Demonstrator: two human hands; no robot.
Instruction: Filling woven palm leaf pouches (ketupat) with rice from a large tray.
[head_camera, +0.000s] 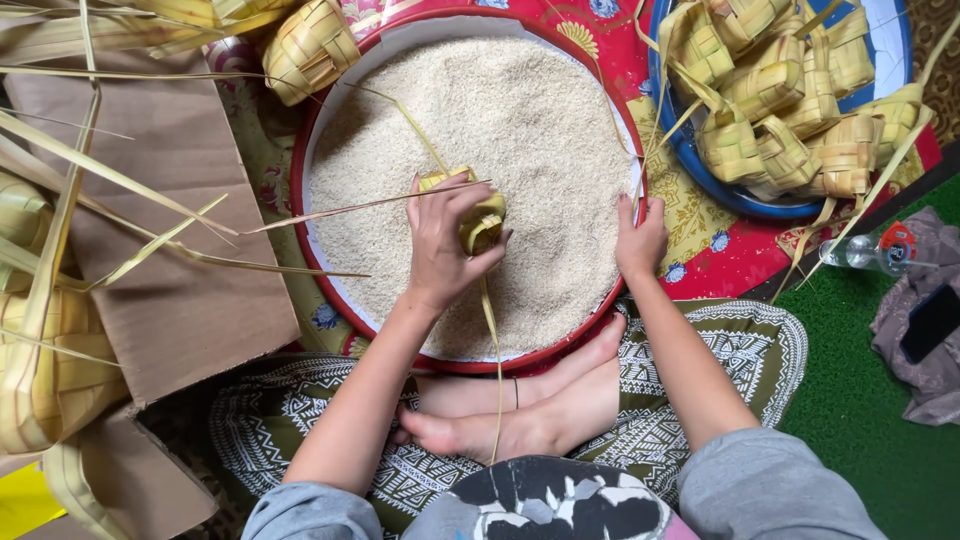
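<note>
A wide round red-rimmed tray (300, 170) holds a bed of raw white rice (520, 130). Over the rice my left hand (440, 245) grips a small woven palm-leaf pouch (482, 218), its loose leaf strips trailing up, left and down toward my feet. At the tray's right rim my right hand (640, 240) rests fingers-down in the rice; nothing shows in it. My crossed bare feet (520, 405) lie just below the tray.
A blue dish (740, 200) at upper right is piled with several woven pouches. One more pouch (310, 45) sits at the tray's top left. Cardboard (170, 300) and palm leaves lie left. A plastic bottle (870, 250) and grey cloth with a phone (930, 320) lie right.
</note>
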